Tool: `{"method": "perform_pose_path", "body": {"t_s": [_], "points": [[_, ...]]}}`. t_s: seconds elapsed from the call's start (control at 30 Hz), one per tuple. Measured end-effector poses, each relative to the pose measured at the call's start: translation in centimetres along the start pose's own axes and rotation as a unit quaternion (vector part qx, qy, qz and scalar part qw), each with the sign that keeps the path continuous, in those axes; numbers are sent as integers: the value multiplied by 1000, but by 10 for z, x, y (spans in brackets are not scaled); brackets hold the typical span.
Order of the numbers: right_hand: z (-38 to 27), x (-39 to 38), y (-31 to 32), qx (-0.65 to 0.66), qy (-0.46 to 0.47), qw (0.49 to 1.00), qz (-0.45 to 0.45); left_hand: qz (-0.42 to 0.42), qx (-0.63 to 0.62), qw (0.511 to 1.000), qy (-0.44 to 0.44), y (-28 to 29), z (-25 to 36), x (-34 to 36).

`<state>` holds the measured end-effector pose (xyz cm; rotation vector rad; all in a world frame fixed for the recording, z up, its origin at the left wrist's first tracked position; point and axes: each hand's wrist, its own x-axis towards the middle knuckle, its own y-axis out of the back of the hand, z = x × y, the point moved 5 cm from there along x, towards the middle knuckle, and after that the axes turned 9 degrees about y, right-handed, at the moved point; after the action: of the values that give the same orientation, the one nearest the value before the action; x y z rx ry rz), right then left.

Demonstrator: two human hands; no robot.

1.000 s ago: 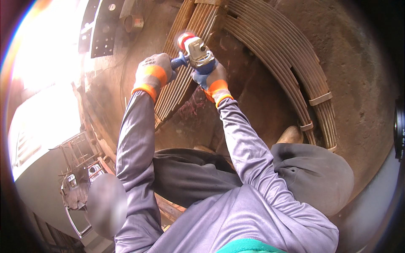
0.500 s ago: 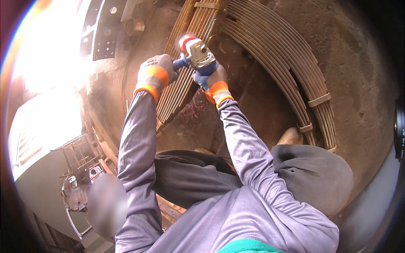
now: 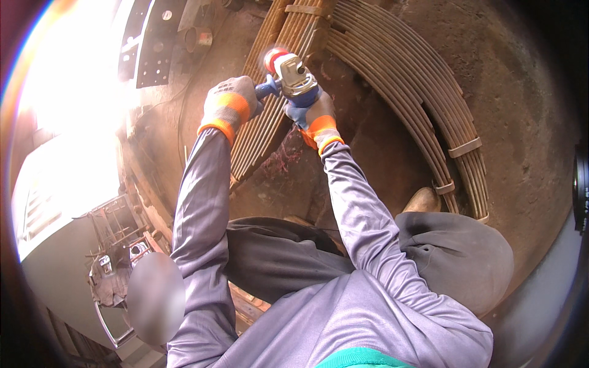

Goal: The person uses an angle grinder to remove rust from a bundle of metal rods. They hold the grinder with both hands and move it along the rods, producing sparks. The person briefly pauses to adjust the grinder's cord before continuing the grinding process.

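Note:
Both my hands, in grey and orange gloves, hold an angle grinder (image 3: 293, 72). The fingers of my left hand (image 3: 232, 100) wrap round its blue side handle (image 3: 268, 88). My right hand (image 3: 317, 112) grips the blue body behind the metal gear head. A red, blurred wheel (image 3: 274, 58) on the grinder looks to be spinning. It is over a rusty leaf spring pack (image 3: 264, 132) of many stacked steel leaves; whether it touches the metal cannot be told. A second curved leaf spring pack (image 3: 410, 70) lies to the right, bound by metal clips (image 3: 464, 147).
My boot (image 3: 423, 200) is close to the lower end of the right-hand pack. Perforated dark metal plates (image 3: 153, 55) and a short round pipe piece (image 3: 198, 40) lie at the far left. At the lower left is a metal-framed chair (image 3: 110, 288), beside a blurred rounded shape (image 3: 156, 300).
Both hands and the grinder have shifted slightly to the right along with the wheel. The grip is the same, and the leaf springs stay where they were.

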<state>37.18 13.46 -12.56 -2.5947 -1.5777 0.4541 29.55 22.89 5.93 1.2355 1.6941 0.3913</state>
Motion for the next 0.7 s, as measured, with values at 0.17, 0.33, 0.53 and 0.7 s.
{"method": "perform_pose_path", "body": {"t_s": [0.17, 0.33, 0.53, 0.7], "points": [[11, 6, -2, 18, 2, 1000, 7, 8, 7, 1000, -6, 0, 2, 4], [8, 5, -4, 53, 12, 998, 21, 10, 16, 1000, -3, -2, 0, 7], [9, 5, -2, 33, 6, 999, 14, 16, 25, 1000, 2, -3, 1, 11], [15, 10, -4, 32, 3, 999, 1, 15, 7, 1000, -11, 5, 4, 1]]}}
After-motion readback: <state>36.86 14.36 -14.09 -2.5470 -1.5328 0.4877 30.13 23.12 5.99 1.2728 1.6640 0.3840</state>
